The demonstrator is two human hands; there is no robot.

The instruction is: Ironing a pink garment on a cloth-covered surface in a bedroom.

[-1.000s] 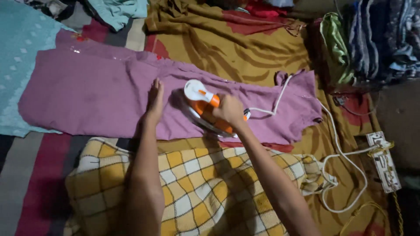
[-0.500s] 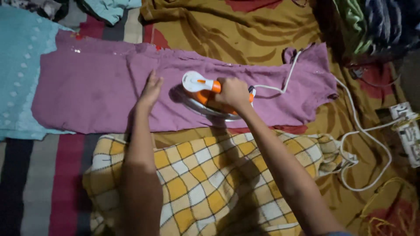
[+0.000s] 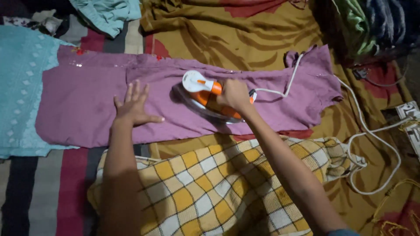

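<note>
The right hand (image 3: 234, 94) grips the iron (image 3: 205, 94) (orange and white), while the left hand (image 3: 133, 107) presses flat, fingers spread, on the purple garment (image 3: 87, 100).

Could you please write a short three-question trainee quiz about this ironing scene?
1. True or false: the left hand lies flat on the purple cloth garment.
2. What does the right hand grip?
A. the white-and-orange electric iron
B. the white power cord
C. the yellow checked cloth
3. Which garment lies at the far left?

Key: 1 true; 2 A; 3 the light blue embroidered garment.
</note>
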